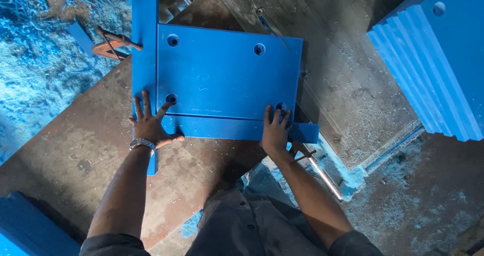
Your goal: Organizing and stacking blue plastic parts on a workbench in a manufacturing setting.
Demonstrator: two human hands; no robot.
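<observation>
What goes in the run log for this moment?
left hand: flat on blue panel corner | right hand: flat on lower edge | blue strip alongside | metal table

Even, soft daylight falls across the scene, leaving a dull sheen on the blue panel (227, 69) and only faint shadows under the forearms. The bottom corners sink into darkness. Focus holds sharp at centre, while the shavings (35, 59) at upper left blur slightly.
</observation>
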